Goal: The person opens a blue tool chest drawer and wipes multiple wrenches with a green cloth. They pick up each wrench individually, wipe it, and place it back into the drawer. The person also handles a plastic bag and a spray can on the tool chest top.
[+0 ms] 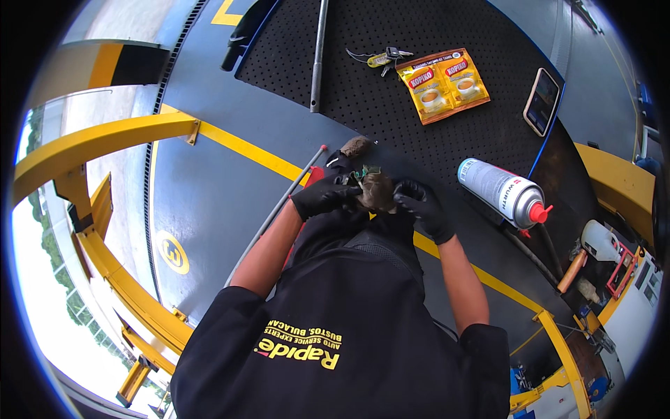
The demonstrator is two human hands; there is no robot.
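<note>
A crumpled grey-brown rag point(377, 191) with a greenish edge is in front of my body, between my two black-gloved hands. From the left, my left hand point(324, 197) grips its side, fingers bent around the cloth. My right hand point(423, 208) pinches the opposite edge of it. Anything inside the folds is hidden. Just beyond my left hand is the worn, brownish toe of a dark shoe point(356, 146).
A black perforated mat point(279, 63) carries a metal tube point(318, 63), keys point(389, 57), yellow sachets point(443, 85) and a phone point(541, 102). At right stand a spray can point(497, 188) with a red nozzle and a wooden-handled tool point(572, 271). Yellow lift arms point(105, 140) flank both sides.
</note>
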